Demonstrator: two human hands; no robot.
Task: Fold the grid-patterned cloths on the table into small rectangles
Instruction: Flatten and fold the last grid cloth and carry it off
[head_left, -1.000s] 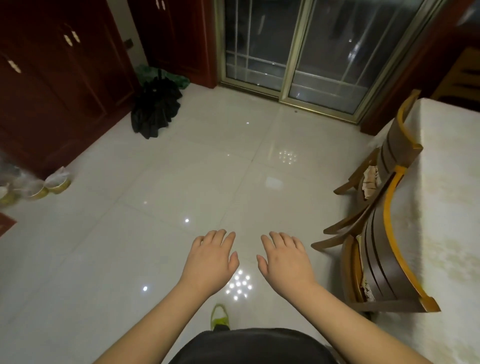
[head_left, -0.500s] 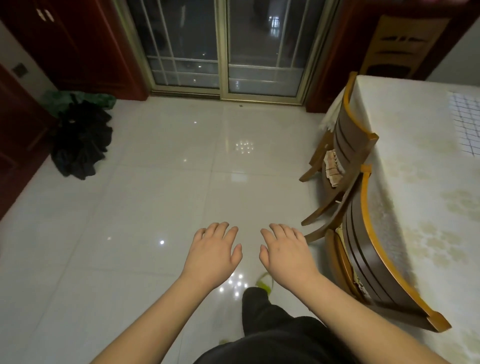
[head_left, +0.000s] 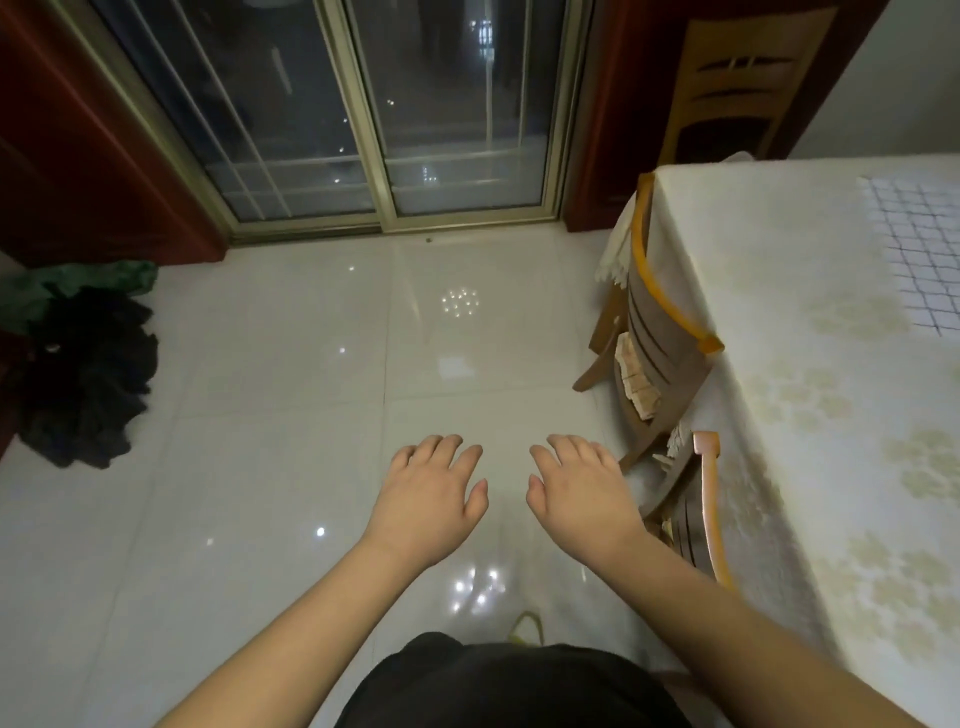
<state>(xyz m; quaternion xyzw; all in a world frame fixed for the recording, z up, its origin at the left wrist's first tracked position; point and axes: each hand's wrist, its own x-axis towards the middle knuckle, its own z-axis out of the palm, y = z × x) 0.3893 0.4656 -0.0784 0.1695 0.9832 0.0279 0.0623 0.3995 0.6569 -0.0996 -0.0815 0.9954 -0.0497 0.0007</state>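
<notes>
A white cloth with a dark grid pattern (head_left: 917, 249) lies flat on the table (head_left: 810, 374) at the far right, cut off by the frame edge. My left hand (head_left: 428, 493) and my right hand (head_left: 582, 493) hover palm-down over the tiled floor, side by side, fingers relaxed and holding nothing. Both hands are well left of the table and apart from the cloth.
Two wooden chairs (head_left: 657, 332) (head_left: 696, 519) are tucked against the table's left side. A cream floral tablecloth covers the table. Glass sliding doors (head_left: 384, 114) stand ahead. A dark bundle (head_left: 88, 379) lies on the floor at left, beside red cabinets.
The view has swung right and the table with the grid cloth has come further into sight. Both hands keep the same open, palm-down pose in front of me.
</notes>
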